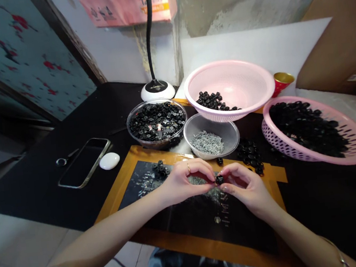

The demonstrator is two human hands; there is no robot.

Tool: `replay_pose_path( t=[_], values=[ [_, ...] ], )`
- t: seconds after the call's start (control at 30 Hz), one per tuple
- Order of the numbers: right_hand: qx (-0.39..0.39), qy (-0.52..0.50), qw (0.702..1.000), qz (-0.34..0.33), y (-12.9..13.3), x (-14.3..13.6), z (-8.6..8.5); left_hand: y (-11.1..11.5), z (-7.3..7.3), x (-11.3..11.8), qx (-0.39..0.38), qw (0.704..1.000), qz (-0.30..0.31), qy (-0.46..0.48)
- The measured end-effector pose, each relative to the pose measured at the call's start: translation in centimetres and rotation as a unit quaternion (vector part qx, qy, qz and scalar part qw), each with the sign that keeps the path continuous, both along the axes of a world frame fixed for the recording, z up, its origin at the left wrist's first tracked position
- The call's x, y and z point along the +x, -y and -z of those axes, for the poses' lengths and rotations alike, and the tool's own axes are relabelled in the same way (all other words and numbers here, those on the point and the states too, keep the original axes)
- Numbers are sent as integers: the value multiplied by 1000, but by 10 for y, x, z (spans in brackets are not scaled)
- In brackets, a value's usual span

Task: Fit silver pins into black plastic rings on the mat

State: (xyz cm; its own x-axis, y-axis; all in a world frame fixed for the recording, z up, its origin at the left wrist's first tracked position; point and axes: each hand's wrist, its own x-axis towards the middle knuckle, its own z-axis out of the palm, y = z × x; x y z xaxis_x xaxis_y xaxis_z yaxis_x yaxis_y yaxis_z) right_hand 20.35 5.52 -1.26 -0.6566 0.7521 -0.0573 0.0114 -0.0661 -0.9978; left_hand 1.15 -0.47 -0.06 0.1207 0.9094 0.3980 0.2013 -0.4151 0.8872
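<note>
Between the fingertips of both hands is a small round black plastic part, held above the dark work mat. My left hand pinches it from the left, thumb and fingers closed. From the other side my right hand grips the same part with thumb and forefinger. Behind the hands, a little pile of metal pins lies on the mat, partly hidden by my left hand. Several small black washer-like pieces sit left of it. More black parts lie beyond my right hand.
At the back stand a clear bowl of black discs, a bowl of metal pins, and two pink baskets holding black parts. A lamp, phone, white oval case and red cup are also on the table.
</note>
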Motion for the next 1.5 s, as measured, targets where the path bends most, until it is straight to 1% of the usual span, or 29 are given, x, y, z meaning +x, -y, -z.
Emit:
replay_pose_path(
  t=[0.13, 0.33, 0.6, 0.73, 0.93, 1.1, 1.2, 1.33, 1.5],
  values=[
    [4, 3, 1000, -4, 1, 1, -1, 1, -1, -1, 9, 1000, 7, -5],
    [22, 19, 1000, -6, 2, 2, -3, 1, -3, -2, 24, 999, 1, -26],
    [-2, -4, 1000, -1, 4, 0, -4, 1, -6, -1, 45, 999, -6, -29],
    [-6, -8, 1000, 4, 4, 1, -3, 1, -4, 0, 44, 999, -13, -20],
    [-11, -11, 1000, -11, 5, 1, -4, 0, -1, 2, 39, 999, -33, -14],
    [-30, -20, 999, -7, 6, 0, -6, -1, 1, 2, 50, 998, -37, -11],
    [-47, -43, 998, -6, 6, -1, -6, -1, 2, 2, 57, 997, -42, -12],
    [-60, -53, 997, -6, 5, -2, -5, 0, 3, 2, 41, 998, -42, -8],
    [-86, -85, 993, -10, 4, -3, -2, 0, 4, 2, -8, 999, -35, 15]
  ],
)
